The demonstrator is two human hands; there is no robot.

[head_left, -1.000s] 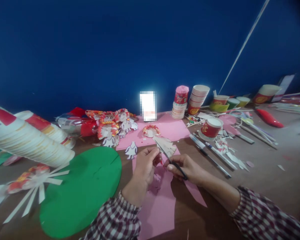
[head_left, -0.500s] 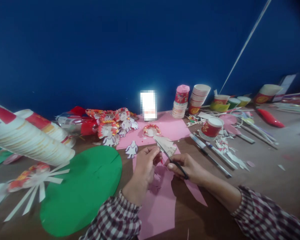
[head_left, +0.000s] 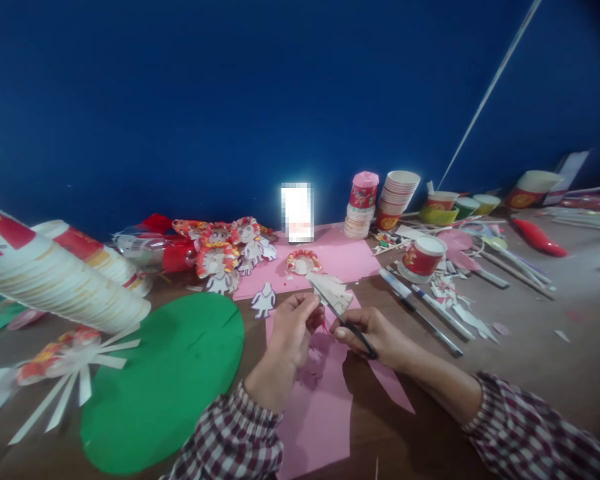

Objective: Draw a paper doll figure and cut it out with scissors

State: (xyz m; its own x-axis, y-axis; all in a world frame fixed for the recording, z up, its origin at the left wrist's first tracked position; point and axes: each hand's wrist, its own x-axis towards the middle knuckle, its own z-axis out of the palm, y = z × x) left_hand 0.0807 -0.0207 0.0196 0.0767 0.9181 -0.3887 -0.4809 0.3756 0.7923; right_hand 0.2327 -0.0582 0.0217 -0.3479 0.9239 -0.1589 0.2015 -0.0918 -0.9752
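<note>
Gripping the scissors (head_left: 351, 328) in the right hand (head_left: 377, 339), closing around the dark handles and pointing the blades forward and to the left. Pinching thumb and fingers together in the left hand (head_left: 290, 327), just beside the blades, and hiding any contents from view. Showing a red bit (head_left: 327, 327) in the gap between both hands, too small to make out. Working over a pink sheet (head_left: 315, 433) on the brown worktop (head_left: 410, 453). Passing the blades across the left side of a pale cutout (head_left: 341, 295), just beyond the fingertips, without showing for certain any contact with blades or fingers.

Having a paper figure (head_left: 264, 301) near the left hand, and a green oval (head_left: 170, 387) farther left, beside a long tilted cup stack (head_left: 70, 283). Facing a braided ring (head_left: 303, 262) on a pink card (head_left: 350, 250), and seeing a cluster of dolls (head_left: 220, 247) to the left of it. Having pens (head_left: 420, 313) lying beyond the right hand, then a cup (head_left: 424, 255) standing upright near white scraps (head_left: 447, 290). Looking toward a blue wall (head_left: 230, 100) at the back.
</note>
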